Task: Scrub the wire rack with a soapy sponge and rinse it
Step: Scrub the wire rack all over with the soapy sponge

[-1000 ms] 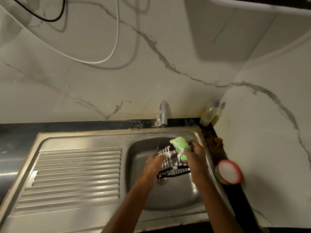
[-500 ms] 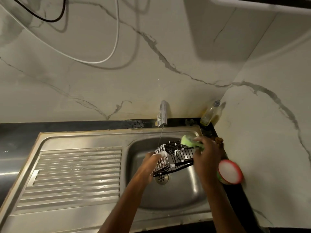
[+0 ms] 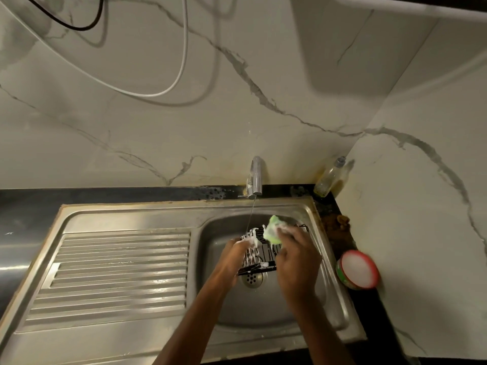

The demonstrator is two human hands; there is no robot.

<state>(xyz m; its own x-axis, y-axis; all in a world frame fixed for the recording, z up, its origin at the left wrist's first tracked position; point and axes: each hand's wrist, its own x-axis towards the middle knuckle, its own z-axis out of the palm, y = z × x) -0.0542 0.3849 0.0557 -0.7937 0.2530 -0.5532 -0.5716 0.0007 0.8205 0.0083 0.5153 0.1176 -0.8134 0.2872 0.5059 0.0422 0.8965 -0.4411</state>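
Observation:
A black wire rack (image 3: 259,255), streaked with white suds, is held over the basin of the steel sink (image 3: 266,317). My left hand (image 3: 233,255) grips its left edge. My right hand (image 3: 296,252) is closed on a green soapy sponge (image 3: 274,230) and presses it against the rack's upper right part. Much of the rack's right side is hidden behind that hand. A thin stream of water falls from the tap (image 3: 255,177) onto the rack's far left corner.
The ribbed drainboard (image 3: 118,272) lies left of the basin. A red-rimmed tub of white paste (image 3: 357,268) sits on the dark counter to the right, and a clear bottle (image 3: 328,177) stands in the back corner. The drain (image 3: 252,278) lies below the rack. Cables hang on the marble wall.
The sponge went from the rack's middle out to its far right edge and has come back to the upper middle. The rack has tilted slightly in my left hand.

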